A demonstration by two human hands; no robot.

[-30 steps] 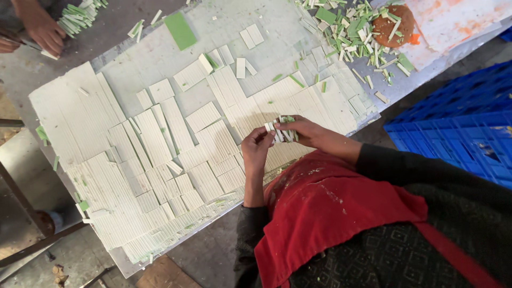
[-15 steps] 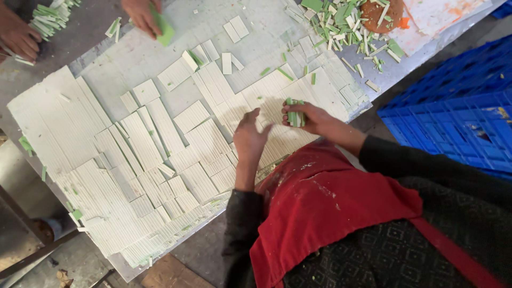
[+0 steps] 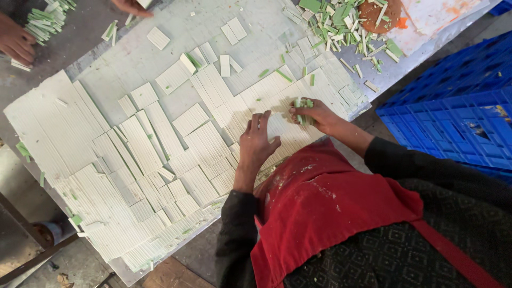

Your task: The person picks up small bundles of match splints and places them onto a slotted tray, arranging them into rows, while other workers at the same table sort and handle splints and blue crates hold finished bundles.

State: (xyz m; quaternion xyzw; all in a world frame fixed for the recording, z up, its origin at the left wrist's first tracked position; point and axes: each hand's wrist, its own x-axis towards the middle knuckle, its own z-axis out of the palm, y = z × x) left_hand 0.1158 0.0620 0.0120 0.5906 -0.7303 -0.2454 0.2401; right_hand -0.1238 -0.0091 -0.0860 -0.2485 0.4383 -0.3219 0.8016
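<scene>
Since a second ago the left hand (image 3: 257, 143) has come away from the small bundle of pale, green-tipped sticks (image 3: 302, 108) and now lies flat, fingers spread and holding nothing, on the cream ribbed sheets of joined sticks (image 3: 205, 143) that tile the grey worktop (image 3: 266, 21). The bundle has stayed in the right hand (image 3: 316, 114), whose grip is closed tightly around it just above the near edge of the worktop; so the gathering looks to have passed to one hand while the other presses down on the sheets. At the far side another person's hand (image 3: 16, 44) rests by a heap of green and white sticks (image 3: 45, 18), where before a hand reached in nearer the middle. No packages, labels or signs show; only stacked blue plastic crates (image 3: 453, 117) to the right, and loose green offcuts (image 3: 341, 24) beside an orange-stained patch (image 3: 381, 12) at the far corner.
</scene>
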